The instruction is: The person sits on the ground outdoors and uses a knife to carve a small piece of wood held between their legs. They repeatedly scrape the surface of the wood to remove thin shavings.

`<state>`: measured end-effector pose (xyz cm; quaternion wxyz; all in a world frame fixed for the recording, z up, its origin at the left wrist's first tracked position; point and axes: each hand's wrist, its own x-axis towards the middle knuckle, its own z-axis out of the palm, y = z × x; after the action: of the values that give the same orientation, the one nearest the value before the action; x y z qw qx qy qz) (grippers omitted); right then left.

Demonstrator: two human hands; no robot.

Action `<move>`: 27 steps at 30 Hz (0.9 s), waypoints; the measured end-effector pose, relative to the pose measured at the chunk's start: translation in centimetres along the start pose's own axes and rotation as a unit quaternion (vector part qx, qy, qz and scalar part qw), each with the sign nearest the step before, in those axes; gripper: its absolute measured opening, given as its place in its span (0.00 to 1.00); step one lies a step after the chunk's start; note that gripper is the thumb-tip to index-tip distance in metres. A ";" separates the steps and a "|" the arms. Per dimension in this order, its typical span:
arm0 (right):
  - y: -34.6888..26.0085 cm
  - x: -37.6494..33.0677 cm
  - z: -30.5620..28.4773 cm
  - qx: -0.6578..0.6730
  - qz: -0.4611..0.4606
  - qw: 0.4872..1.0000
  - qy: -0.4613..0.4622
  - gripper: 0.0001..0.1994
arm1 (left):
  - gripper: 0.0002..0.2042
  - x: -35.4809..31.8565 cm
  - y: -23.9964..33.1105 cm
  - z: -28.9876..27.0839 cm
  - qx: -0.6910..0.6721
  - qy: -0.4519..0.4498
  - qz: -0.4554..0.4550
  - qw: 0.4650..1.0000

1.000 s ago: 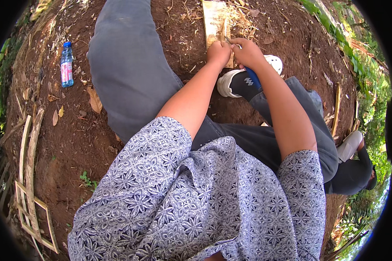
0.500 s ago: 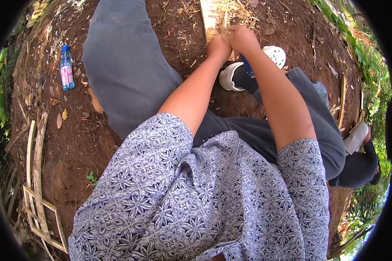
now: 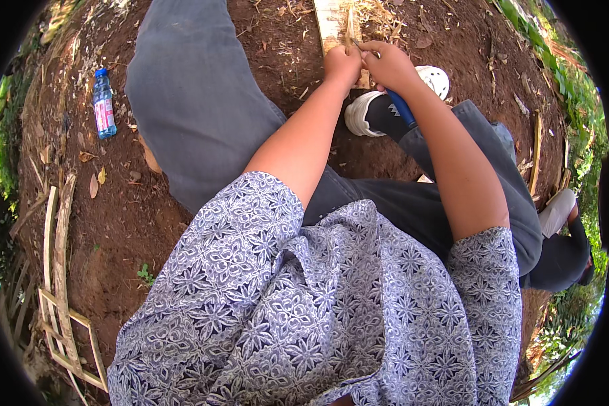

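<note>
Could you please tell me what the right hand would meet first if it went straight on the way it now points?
The right hand would most likely meet the thin wood strip held by the left hand, though depth is unclear and it might brush the left hand first.

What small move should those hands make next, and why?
Perhaps the right hand should draw the blue-handled tool lightly along the thin strip: the left hand grips it above the wooden board, the tool's tip is close, and pale shavings lie nearby.
</note>
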<state>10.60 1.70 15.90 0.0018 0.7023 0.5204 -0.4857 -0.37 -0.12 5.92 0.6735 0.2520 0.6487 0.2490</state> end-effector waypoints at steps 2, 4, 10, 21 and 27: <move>-0.4 0.3 0.2 -0.022 0.001 1.000 0.007 0.19 | 0.17 1.2 -1.0 0.1 0.073 0.031 0.020 0.997; -0.4 0.6 0.3 -0.037 0.004 0.999 0.011 0.19 | 0.19 1.3 -1.1 0.4 0.113 0.053 0.028 0.992; -0.6 0.8 0.5 -0.034 0.002 0.999 0.020 0.19 | 0.19 0.9 -0.3 0.7 0.134 0.061 0.020 0.989; 1.8 4.9 2.4 0.055 0.005 0.986 0.156 0.19 | 0.20 1.1 -2.3 0.5 0.182 0.052 0.074 0.979; 2.7 1.9 0.2 0.049 -0.014 0.998 0.038 0.21 | 0.15 -1.7 1.8 -0.2 0.006 -0.018 -0.008 1.000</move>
<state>12.43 1.77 13.18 -0.0589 0.7120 0.5054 -0.4839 -0.69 0.09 8.37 0.6855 0.2550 0.6402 0.2350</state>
